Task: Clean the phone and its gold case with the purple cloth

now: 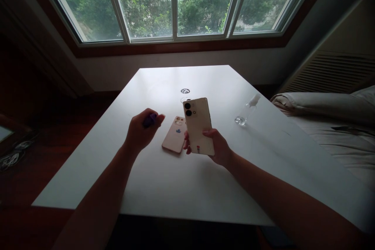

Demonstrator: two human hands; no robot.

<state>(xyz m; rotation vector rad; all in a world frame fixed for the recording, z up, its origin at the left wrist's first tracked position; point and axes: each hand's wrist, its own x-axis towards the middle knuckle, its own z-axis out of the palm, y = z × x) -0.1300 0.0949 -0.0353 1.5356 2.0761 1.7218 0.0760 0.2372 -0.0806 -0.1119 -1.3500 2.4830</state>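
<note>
While my right hand [218, 146] grips the cream slab-shaped phone [198, 125] upright just right of the pale pink phone case [175, 134] lying on the white table [164, 179], my left hand [142, 131], left of that case, pinches a small purple object [150, 120]; I'd keep the phone steady.

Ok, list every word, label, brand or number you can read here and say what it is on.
No legible text anywhere.
Phone in the right hand: small red mark near its lower edge, too small to read.
Phone case on the table: blue sticker, a picture, no words.
Round emblem on the table: blurred.
</note>
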